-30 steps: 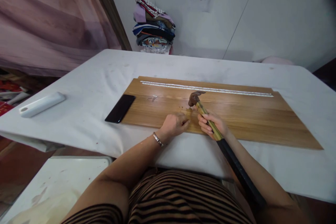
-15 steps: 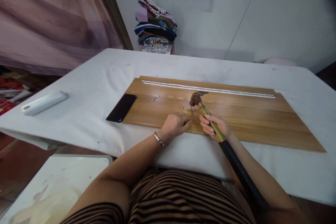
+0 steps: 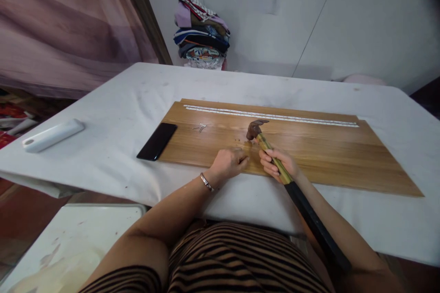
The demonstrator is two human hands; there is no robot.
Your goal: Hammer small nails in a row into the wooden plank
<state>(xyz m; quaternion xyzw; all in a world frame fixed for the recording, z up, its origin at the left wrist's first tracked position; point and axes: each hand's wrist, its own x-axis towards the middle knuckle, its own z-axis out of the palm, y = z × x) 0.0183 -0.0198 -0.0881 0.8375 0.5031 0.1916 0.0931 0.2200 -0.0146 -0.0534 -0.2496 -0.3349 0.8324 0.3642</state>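
A long wooden board [image 3: 330,151] lies on a white-covered table [image 3: 113,114]. My right hand [image 3: 280,164] is closed round the yellow-and-black handle of a hammer [image 3: 271,153], gripping it high up; the rusty head rests on the board near several small nail heads. My left hand [image 3: 229,163] rests on the board's near edge just left of the hammer head, fingers pinched together at something too small to make out. A few loose nails [image 3: 200,127] lie on the board further left.
A black phone [image 3: 157,141] lies at the board's left end. A white oblong object [image 3: 51,135] sits near the table's left edge. A pale strip [image 3: 271,116] runs along the board's far side. Folded clothes [image 3: 201,34] are stacked by the wall behind.
The hammer head has hardly moved, staying low over the same spot on the board. Both hands keep their places; only the view shifts slightly.
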